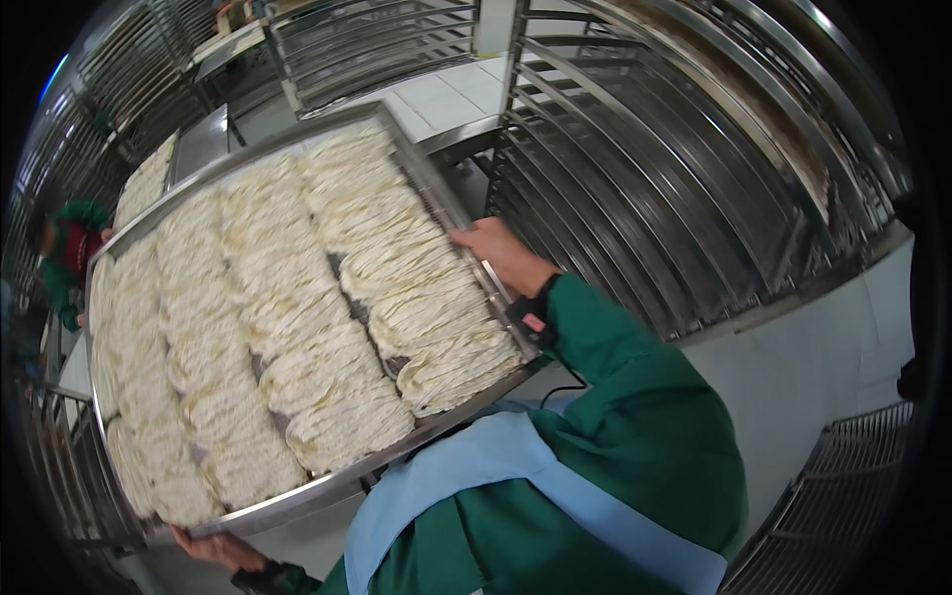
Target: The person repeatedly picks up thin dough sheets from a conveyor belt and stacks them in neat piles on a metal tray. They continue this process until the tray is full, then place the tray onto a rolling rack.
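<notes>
A large metal tray lies across the view, tilted, bearing rows of folded pale noodle bundles. My right hand grips the tray's right side, with the thumb over the rim and the other fingers largely hidden. At the bottom left, my left hand holds the near left corner from below, its fingertips at the rim. Dark bands circle both wrists, and a thin cable hangs by the right one.
A tall metal rack with many runners stands at the right, and another rack stands behind. Beyond the tray are a white tiled surface and a second tray of noodles. A co-worker in green sleeves is at the far left.
</notes>
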A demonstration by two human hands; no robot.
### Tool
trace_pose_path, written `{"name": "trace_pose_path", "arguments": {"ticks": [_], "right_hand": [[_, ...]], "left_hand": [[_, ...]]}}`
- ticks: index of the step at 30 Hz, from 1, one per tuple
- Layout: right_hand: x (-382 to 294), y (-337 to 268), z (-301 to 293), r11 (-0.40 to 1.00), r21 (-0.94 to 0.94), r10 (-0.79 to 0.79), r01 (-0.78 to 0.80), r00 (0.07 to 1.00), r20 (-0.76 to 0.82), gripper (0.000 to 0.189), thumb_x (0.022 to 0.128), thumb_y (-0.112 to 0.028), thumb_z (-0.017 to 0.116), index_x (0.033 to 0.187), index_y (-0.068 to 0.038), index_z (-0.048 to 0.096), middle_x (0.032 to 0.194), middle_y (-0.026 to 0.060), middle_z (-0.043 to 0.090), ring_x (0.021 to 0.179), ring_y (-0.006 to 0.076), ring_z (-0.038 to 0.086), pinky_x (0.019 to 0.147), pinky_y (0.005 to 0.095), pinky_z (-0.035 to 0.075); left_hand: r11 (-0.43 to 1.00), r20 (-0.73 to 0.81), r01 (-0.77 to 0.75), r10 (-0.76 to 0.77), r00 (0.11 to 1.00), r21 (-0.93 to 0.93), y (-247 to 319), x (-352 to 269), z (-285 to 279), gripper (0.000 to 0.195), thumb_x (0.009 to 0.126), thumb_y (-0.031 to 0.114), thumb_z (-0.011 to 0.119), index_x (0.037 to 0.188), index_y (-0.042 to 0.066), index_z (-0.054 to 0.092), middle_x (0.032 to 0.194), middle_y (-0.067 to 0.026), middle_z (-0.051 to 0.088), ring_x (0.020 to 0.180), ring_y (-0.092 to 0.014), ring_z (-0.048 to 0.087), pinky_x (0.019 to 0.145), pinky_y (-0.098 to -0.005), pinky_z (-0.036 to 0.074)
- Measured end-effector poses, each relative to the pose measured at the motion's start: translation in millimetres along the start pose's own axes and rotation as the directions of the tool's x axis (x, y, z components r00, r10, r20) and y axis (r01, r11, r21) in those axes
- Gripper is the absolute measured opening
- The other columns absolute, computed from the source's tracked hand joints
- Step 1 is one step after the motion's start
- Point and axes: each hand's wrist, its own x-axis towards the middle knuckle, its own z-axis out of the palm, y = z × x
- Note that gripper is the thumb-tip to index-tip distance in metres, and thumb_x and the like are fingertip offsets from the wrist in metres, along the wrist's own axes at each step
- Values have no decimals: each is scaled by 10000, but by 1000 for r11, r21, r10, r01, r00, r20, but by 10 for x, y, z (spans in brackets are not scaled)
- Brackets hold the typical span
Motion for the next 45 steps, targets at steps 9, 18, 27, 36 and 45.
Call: {"name": "trace_pose_path", "arguments": {"ticks": [9, 18, 27, 36, 45], "right_hand": [[-581, -425, -1275, 962, 274, 49, 2, 983, -179, 243, 907, -144, 675, 1006, 78, 677, 880, 75, 691, 739, 146, 632, 663, 301, 499], [-1485, -790, -2616, 988, -121, 3, -101, 781, -625, 322, 936, -219, 633, 1091, 63, 639, 955, 77, 680, 807, 141, 621, 724, 277, 490], [-1047, -799, -1960, 1000, -21, -18, 4, 646, -763, 349, 933, -234, 646, 1066, 88, 619, 959, 102, 671, 796, 150, 624, 730, 283, 488], [-1092, -714, -2029, 990, -142, -100, -17, 634, -767, 385, 906, -242, 664, 1038, 118, 619, 915, 104, 672, 763, 145, 611, 708, 284, 480], [-804, -551, -2186, 945, -294, -141, -141, 636, -759, 435, 938, -327, 624, 1051, 83, 712, 954, 91, 721, 833, 137, 633, 775, 307, 485]], "left_hand": [[304, 168, 556, -748, 642, -773, -615, 874, 1790, 582, 904, 340, 560, 1353, -25, 515, 1375, -166, 549, 1256, -318, 537, 1085, -462, 421], [-94, 692, 717, -372, 618, -690, -243, 1011, 4731, 545, 885, 224, 548, 1317, -104, 500, 1320, -229, 587, 1230, -351, 567, 1094, -450, 423], [-217, 851, 824, -180, 494, -524, -593, 1643, 7170, 476, 863, 199, 568, 1222, -113, 561, 1243, -220, 629, 1150, -349, 608, 1067, -427, 450], [-199, 807, 785, -229, 545, -587, -436, 1658, 7140, 451, 861, 200, 578, 1197, -102, 582, 1209, -213, 641, 1103, -348, 620, 1030, -444, 471], [-15, 908, 919, 151, 391, -393, -17, 1463, 6786, 571, 985, 374, 547, 1395, -11, 443, 1372, -187, 542, 1223, -323, 570, 1015, -495, 482]]}}
